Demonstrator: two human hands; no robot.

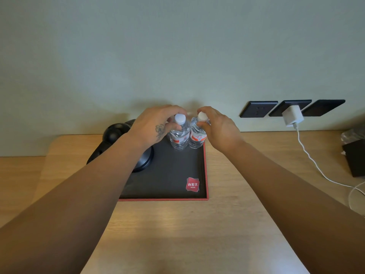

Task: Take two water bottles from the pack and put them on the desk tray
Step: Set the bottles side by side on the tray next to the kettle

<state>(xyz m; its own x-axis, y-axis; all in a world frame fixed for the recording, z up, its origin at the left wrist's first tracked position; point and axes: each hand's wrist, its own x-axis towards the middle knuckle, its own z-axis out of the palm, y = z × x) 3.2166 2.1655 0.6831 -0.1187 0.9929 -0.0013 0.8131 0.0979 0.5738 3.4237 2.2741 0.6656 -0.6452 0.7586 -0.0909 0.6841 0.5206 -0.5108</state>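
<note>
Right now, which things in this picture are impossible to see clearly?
- Head view: left arm hides most of the black kettle.
- Bottle labels: too small to read.
- Dark box: cut by right edge.
- Both hands cover the bottle necks.

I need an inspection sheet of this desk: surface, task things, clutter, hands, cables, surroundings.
Surface: wooden desk.
Task things: two water bottles upright, side by side, in the far right corner of the black tray.
Clutter: black kettle on the tray's left; dark box at right edge.
Hands: left hand and right hand each grip one bottle near the cap.
Cables: white cable from the charger.
Surroundings: wall with three sockets.
</note>
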